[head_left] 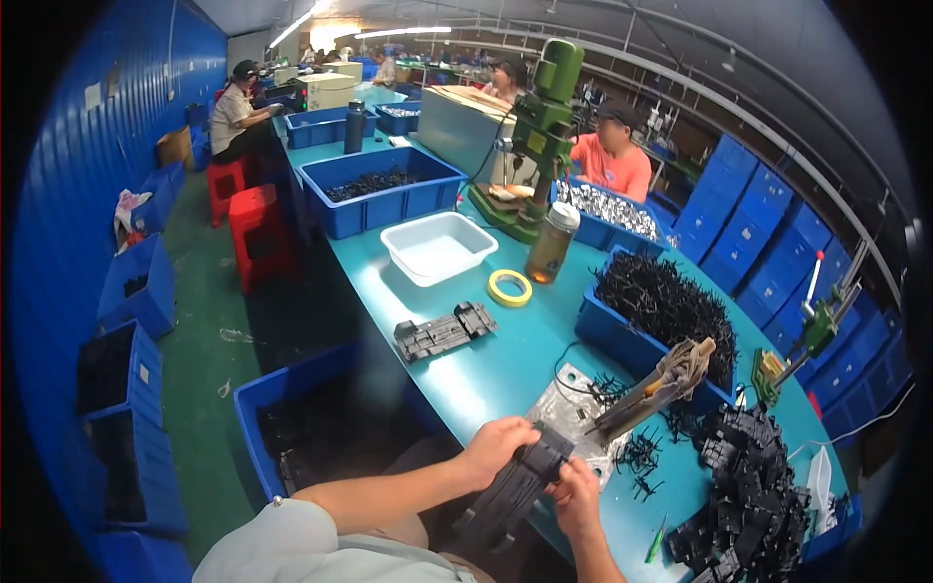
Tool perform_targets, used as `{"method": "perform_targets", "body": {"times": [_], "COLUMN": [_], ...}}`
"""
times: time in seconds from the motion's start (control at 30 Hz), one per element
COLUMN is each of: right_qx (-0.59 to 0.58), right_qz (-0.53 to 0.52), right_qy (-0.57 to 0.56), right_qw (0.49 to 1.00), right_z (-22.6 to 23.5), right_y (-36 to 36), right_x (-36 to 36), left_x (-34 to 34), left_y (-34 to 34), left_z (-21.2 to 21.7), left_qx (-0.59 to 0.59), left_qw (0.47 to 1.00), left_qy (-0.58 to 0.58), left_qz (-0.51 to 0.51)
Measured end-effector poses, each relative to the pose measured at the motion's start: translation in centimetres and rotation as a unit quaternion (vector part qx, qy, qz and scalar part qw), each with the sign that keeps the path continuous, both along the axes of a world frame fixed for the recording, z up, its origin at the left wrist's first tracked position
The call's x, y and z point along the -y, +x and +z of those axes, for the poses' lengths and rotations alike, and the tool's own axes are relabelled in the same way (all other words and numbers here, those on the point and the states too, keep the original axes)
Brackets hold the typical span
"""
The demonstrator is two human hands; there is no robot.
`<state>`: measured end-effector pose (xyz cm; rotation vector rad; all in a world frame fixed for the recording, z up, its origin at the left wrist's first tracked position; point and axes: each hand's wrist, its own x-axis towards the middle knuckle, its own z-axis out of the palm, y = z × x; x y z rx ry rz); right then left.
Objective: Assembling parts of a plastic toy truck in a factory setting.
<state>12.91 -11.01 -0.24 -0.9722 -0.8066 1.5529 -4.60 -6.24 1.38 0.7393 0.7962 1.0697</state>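
Both hands grip a long black plastic chassis-like part (513, 491) over the near edge of the green table. My left hand (498, 453) is closed on its upper end, and my right hand (577, 490) pinches its right side near the same end. The lower end tilts down toward my lap. Just beyond my hands, a metal plate (567, 398) carries a slanted tool wrapped in worn tape (661, 389). Small black branched pieces (641, 455) are scattered beside it. A similar black chassis (445, 332) lies farther off on the table.
A heap of black chassis parts (743, 486) and a green-handled tool (656, 540) lie at right. Beyond stand a blue bin (622, 342) of black pieces, a bottle (553, 243), yellow tape roll (509, 289), white tray (439, 275) and green press (544, 126). A blue crate (255, 428) sits at left.
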Motion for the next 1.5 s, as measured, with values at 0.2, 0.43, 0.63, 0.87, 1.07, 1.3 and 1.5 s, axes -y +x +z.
{"method": "perform_targets", "body": {"times": [0.2, 0.43, 0.63, 0.87, 1.07, 1.3, 1.5], "right_qx": [0.069, 0.189, 0.126, 0.247, 0.161, 0.118, 0.092], "right_qz": [0.032, -0.011, -0.081, -0.099, -0.077, -0.063, -0.076], "right_qy": [-0.024, 0.023, 0.042, 0.09, 0.045, 0.031, 0.005], "right_qw": [0.997, 0.982, 0.988, 0.96, 0.983, 0.991, 0.993], "right_z": [0.0, -1.7, -2.4, -1.6, -1.1, -2.7, -2.6], "right_y": [-4.4, -9.9, -12.1, -13.2, -13.5, -12.8, -12.8], "right_x": [1.5, 3.6, 5.0, 5.7, 6.1, 6.3, 6.5], "left_x": [4.7, 7.6, 9.4, 9.9, 9.5, 10.1, 10.7], "left_y": [-3.1, -5.6, -6.8, -7.5, -8.1, -8.6, -9.7], "left_z": [-1.7, -4.4, -4.8, -4.9, -4.2, -3.6, -3.9], "left_qx": [-0.035, -0.065, -0.113, -0.132, -0.132, -0.055, -0.018], "left_qw": [0.992, 0.975, 0.963, 0.96, 0.955, 0.984, 0.998], "left_qy": [0.072, 0.093, 0.131, 0.13, 0.164, 0.083, 0.024], "left_qz": [0.094, 0.193, 0.209, 0.211, 0.208, 0.146, 0.052]}}
